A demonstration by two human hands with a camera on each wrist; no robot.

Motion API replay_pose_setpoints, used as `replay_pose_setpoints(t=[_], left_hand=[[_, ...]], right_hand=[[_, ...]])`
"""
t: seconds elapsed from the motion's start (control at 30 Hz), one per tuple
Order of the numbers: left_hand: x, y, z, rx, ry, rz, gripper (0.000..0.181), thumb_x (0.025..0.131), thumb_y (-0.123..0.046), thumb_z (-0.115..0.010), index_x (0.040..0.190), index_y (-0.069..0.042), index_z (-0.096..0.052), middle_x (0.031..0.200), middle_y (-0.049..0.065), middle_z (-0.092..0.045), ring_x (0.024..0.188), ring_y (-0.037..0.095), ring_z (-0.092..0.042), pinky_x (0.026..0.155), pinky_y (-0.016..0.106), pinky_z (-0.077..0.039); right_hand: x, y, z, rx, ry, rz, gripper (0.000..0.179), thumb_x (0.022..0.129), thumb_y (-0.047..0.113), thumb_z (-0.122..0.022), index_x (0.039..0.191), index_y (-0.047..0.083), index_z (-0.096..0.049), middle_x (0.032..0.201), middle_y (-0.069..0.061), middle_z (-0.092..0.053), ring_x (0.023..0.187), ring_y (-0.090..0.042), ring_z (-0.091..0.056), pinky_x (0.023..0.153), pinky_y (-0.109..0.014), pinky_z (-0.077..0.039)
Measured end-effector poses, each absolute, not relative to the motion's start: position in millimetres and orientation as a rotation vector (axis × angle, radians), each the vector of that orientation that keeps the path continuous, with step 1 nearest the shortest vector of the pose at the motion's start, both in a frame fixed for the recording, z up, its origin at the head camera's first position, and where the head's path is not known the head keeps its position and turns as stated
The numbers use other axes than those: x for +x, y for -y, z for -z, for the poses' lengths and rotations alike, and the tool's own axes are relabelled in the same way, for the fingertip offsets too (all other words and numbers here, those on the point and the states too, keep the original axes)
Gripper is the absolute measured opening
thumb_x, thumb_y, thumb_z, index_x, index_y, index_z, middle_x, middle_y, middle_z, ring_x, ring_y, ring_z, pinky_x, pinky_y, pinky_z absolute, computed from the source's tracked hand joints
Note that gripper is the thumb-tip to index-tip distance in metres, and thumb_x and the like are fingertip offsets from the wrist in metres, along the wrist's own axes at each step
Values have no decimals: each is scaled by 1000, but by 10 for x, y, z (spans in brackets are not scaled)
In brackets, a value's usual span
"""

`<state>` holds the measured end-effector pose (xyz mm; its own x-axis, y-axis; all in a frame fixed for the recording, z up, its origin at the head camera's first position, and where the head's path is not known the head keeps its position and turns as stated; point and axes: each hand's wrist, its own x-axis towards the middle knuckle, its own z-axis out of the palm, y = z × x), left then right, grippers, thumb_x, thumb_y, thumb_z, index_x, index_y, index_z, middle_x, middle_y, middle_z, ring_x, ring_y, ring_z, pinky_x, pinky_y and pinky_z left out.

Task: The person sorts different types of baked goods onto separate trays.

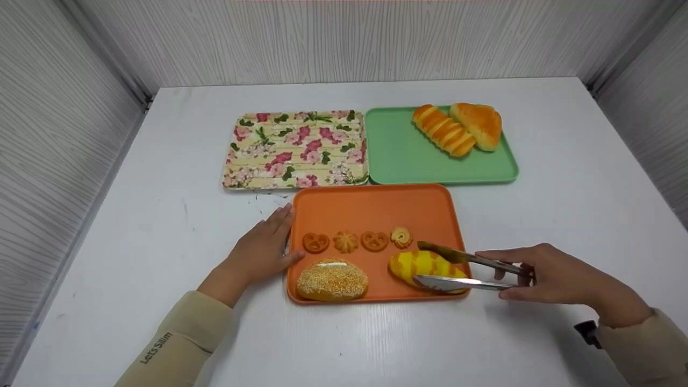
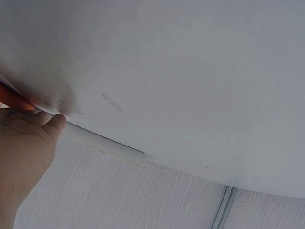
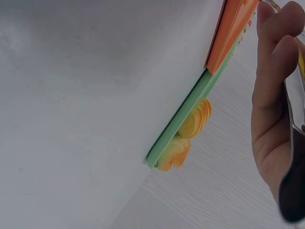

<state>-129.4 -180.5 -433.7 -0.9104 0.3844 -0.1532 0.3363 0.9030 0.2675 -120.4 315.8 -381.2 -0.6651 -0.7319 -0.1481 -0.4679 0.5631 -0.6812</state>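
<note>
My right hand holds metal tongs, fingers on one arm and thumb on the other. The tongs' tips straddle a yellow striped bread roll at the near right corner of the orange tray; whether they squeeze it I cannot tell. With fingers extended, my left hand rests against that tray's left edge. A sesame-topped bun lies at the tray's near left. Behind it sit a row of small cookies, two of them pretzel-shaped. The right wrist view shows the hand and tongs only partly.
Behind the orange tray lie a flower-patterned tray and, to its right, a green tray. A striped loaf and a browned triangular bread are on the green one. Wood-grain panels border the white table.
</note>
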Motion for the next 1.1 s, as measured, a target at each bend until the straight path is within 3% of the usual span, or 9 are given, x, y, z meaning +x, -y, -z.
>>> replay_pose_setpoints(t=[0.37,0.6,1.1], left_hand=[[-1283,1808,4332,530,-2867,-349,86,94,-53,-49,151,0,-13,158,12,-9,144,28,-9,112,47,-19],[-1278,1820,4336,525,-2871,-360,86,94,-53,-49,152,-1,-12,158,12,-9,144,28,-10,112,47,-20],[-1305,1800,4355,526,-2861,-342,85,94,-52,-50,152,-1,-14,158,11,-9,144,27,-9,112,47,-20]], right_hand=[[-1243,-3231,3682,-1033,-2491,878,57,83,19,-75,137,16,-55,70,11,-56,52,-1,-44,43,-19,-40],[-1342,-3245,3553,-1023,-2641,898,59,80,14,-78,135,15,-57,77,12,-61,49,-3,-44,41,-20,-39],[-1675,-3247,3431,-897,-2859,814,56,83,19,-75,136,19,-57,61,6,-51,47,-9,-44,40,-22,-36]])
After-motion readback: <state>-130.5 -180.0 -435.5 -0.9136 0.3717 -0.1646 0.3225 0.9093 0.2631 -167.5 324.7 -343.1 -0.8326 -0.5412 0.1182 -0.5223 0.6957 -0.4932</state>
